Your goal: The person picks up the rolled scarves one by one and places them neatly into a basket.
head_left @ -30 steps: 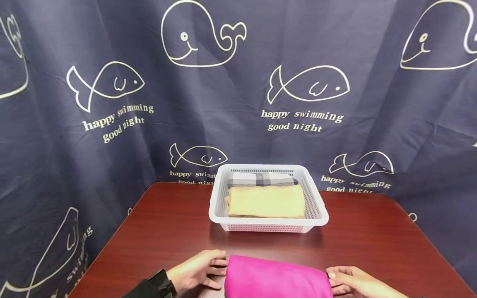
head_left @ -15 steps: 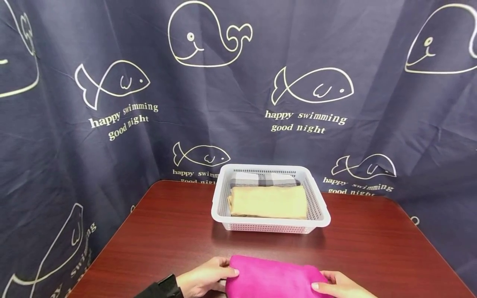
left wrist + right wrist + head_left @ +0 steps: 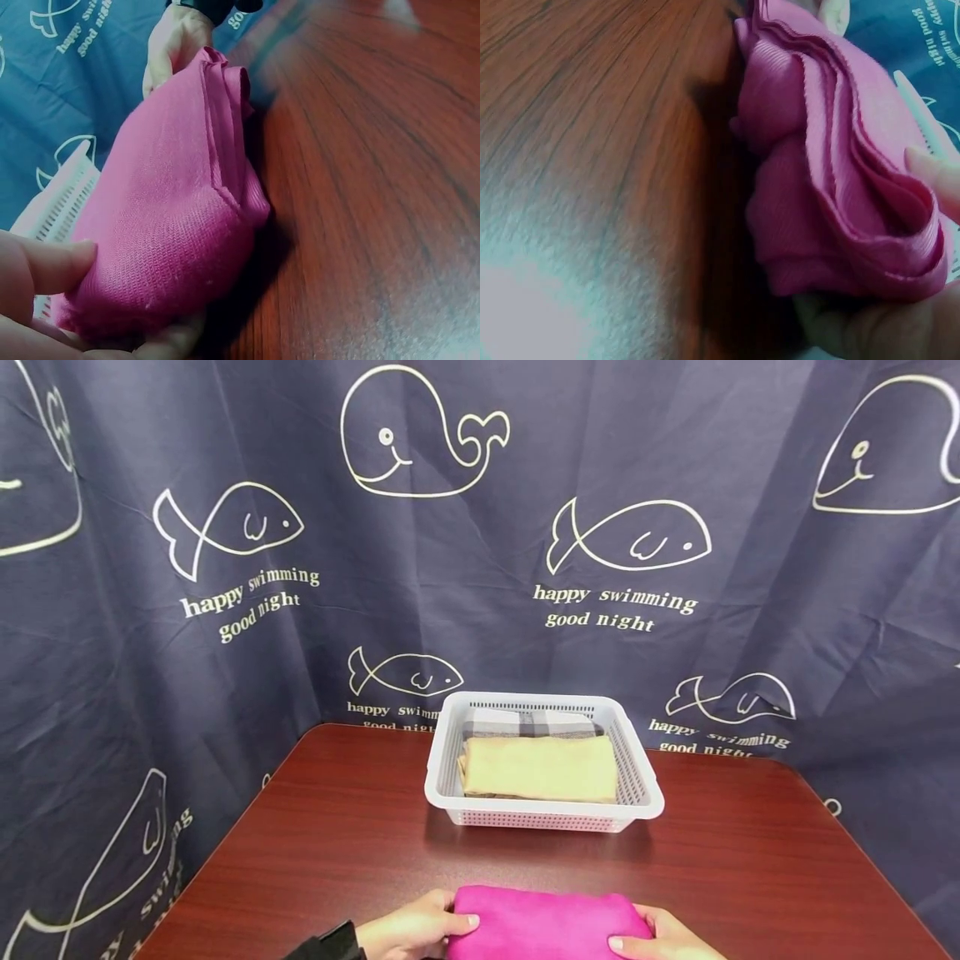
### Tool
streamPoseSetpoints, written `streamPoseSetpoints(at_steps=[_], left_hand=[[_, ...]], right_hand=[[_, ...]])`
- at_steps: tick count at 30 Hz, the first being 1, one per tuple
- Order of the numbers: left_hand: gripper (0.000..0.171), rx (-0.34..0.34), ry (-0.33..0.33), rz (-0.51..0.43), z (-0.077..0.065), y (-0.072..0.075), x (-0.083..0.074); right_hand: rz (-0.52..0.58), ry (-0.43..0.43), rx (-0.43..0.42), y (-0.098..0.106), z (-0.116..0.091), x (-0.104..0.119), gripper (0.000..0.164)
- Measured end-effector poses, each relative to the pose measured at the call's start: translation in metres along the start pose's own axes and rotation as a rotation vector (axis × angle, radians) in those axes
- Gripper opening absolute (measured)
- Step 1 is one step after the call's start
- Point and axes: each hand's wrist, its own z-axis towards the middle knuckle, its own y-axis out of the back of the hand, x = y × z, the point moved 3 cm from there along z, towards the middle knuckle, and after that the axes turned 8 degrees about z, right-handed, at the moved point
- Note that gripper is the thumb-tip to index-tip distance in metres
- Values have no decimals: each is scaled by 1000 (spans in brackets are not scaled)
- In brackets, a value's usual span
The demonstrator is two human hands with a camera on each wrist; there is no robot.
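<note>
A bright pink folded cloth (image 3: 543,927) is at the bottom middle of the head view, its lower part cut off by the frame. My left hand (image 3: 416,927) grips its left end, thumb on top and fingers underneath. At the other end my right hand (image 3: 663,937) holds it the same way. In the left wrist view the cloth (image 3: 161,195) is a thick bundle just over the tabletop, a dark shadow beside it. Loose layered folds of the cloth (image 3: 840,165) face the right wrist view, with the right thumb (image 3: 934,176) pressing on its upper side.
Beyond the cloth, a white perforated plastic basket (image 3: 543,810) stands on the reddish-brown wooden table (image 3: 322,852). Inside it lie a folded pale yellow cloth (image 3: 540,768) and a grey-and-white checked cloth (image 3: 495,723). A dark blue printed curtain (image 3: 480,568) hangs behind the table.
Both hands have moved from beside the pink cloth's ends to gripping them, thumbs now on top. The cloth's right end has come inward, and the cloth sits slightly lower in the head view.
</note>
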Motion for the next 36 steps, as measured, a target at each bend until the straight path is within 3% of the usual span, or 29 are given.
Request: streamPoseSetpoints(at_steps=[6,12,18,26,31,36], left_hand=[[14,2,-8,-41,-2,1,0],[16,25,0,-45,-5,3,-6],[19,15,-9,-26,-6,7,-20],[23,41,-81,-53,-9,21,-41],[25,68,-118,-78,-10,26,-55],[27,42,-123,-71,-10,33,-69]], right_hand=[[-89,-16,-23,-2,1,6,38],[-88,-51,-59,-5,2,14,31],[-152,-5,-100,-5,2,26,35],[127,-18,-108,-15,7,46,36],[137,-14,-153,-20,11,63,44],[158,-11,-108,-22,16,79,34]])
